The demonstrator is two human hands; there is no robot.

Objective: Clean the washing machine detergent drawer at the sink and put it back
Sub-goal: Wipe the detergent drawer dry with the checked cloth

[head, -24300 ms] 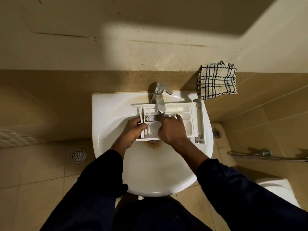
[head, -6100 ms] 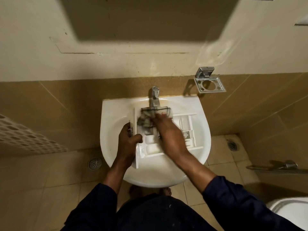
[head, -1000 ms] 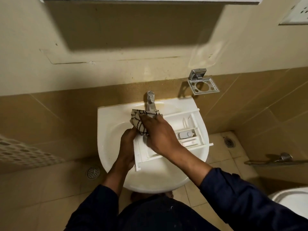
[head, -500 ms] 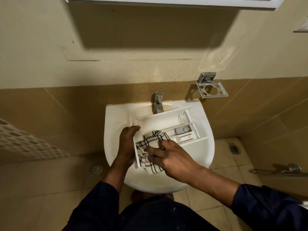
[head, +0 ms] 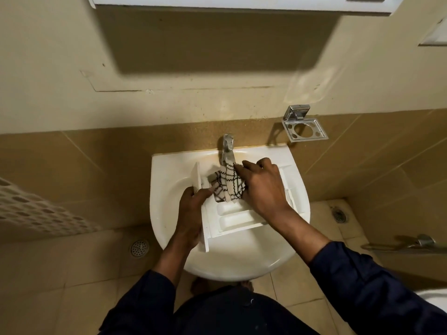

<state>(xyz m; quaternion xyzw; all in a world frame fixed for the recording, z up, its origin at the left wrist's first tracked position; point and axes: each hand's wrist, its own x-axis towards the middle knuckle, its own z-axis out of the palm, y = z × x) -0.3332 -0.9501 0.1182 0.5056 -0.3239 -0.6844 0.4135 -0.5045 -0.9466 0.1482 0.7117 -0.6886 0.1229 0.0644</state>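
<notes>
my left hand [head: 191,213] grips the drawer [head: 232,220] in the sink [head: 169,165] below the tap [head: 227,148]; my right hand [head: 263,187], clutching the checked cloth [head: 227,184], has slid up under the tap (far end's turn, i judge).

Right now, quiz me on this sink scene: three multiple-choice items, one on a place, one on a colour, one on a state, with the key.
1. Where is the checked cloth?
A. On a wall hook
B. In the drawer, under the right hand
C. On the floor

2. What colour is the drawer?
A. Blue
B. White
C. Black

3. What is the left hand doing?
A. Gripping the drawer's end
B. Holding a sponge
C. Hanging at the person's side

Key:
1 B: the cloth sits bunched in the drawer with the right hand on it.
2 B: its walls and compartments show white, like the sink.
3 A: its fingers curl round the drawer's left end panel.
</notes>
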